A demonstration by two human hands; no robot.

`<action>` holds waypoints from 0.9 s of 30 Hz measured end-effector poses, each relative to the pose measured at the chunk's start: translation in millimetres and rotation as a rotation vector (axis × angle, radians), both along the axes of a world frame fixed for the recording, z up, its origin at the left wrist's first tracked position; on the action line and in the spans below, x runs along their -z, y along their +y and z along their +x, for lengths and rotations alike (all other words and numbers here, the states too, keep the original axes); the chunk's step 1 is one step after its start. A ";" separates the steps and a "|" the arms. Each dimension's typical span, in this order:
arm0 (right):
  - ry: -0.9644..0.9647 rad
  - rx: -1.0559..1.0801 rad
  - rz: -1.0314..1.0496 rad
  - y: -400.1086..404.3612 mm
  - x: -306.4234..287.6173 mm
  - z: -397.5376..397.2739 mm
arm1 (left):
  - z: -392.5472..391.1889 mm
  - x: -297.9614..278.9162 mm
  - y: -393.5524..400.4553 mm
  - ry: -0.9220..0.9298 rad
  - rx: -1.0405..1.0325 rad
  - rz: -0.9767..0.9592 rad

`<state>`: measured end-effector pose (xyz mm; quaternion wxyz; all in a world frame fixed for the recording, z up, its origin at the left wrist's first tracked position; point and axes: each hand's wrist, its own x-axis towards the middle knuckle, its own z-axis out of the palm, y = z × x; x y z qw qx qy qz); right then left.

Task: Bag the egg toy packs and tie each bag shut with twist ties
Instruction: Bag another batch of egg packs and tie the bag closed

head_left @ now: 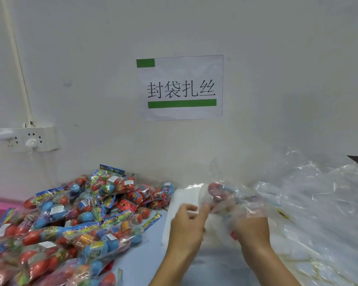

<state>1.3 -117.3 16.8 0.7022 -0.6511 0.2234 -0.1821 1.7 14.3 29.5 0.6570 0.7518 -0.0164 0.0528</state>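
A clear plastic bag [246, 203] with an egg toy pack [216, 191] inside is held above the table between both hands, blurred by motion. My left hand [187, 221] pinches the bag's left end near the pack. My right hand [251, 228] grips the bag from below, partly veiled by the plastic. A big heap of egg toy packs [70, 219], red and blue eggs in printed wrappers, covers the table's left side. No twist tie is plainly visible.
A pile of clear bags [318, 213] spreads over the right side. A stack of white flat bags [186, 195] lies behind my hands. The wall bears a paper sign [181, 87] and a power strip [29, 139]. Pink surface [0, 205] at far left.
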 end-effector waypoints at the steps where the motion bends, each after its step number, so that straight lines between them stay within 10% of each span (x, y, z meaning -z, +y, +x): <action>1: -0.025 -0.013 0.015 0.9 3.7 2.2 | -1.0 2.1 -1.6 0.127 0.126 -0.032; 12: -0.262 -0.135 0.567 2.3 -2.0 3.6 | -4.7 3.4 0.5 0.034 0.231 0.200; 16: -0.370 -0.363 0.766 8.6 -17.4 -7.0 | 5.8 0.6 8.7 0.023 -0.038 -0.164; 22: -0.329 -0.664 0.828 16.9 -26.7 -21.2 | 12.1 0.9 13.3 0.016 0.199 -0.632; 27: -0.264 -0.646 0.812 20.8 -15.5 -19.2 | 7.3 2.4 4.2 -0.061 0.265 -0.625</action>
